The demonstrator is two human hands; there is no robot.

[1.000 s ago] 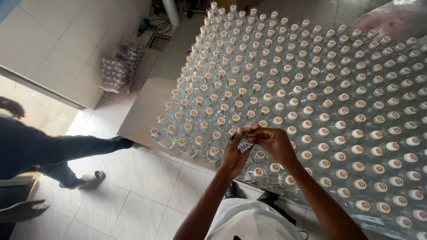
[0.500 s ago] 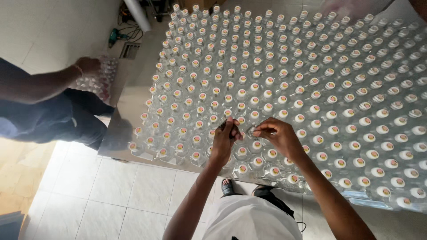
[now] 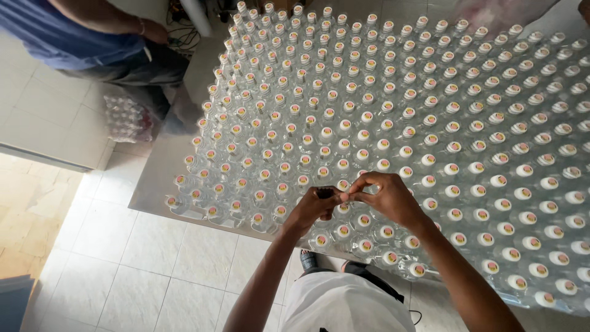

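At six o'clock, the left hand (image 3: 316, 208) and right hand (image 3: 384, 197) pinch fingertips together on one small clear bottle's cap (image 3: 342, 185). Capped bottles (image 3: 430, 110) with round orange-pink cap stickers fill the table (image 3: 153, 178); a wrapped bottle pack (image 3: 126, 120) sits at nine o'clock.

This looks like a small bottling or packing workroom. A table (image 3: 161, 184) carries hundreds of identical clear capped bottles (image 3: 430, 123) in close rows. At far left, another wrapped pack of bottles (image 3: 126, 118) sits on the pale tiled floor (image 3: 123, 270) beside a second worker (image 3: 92, 37).
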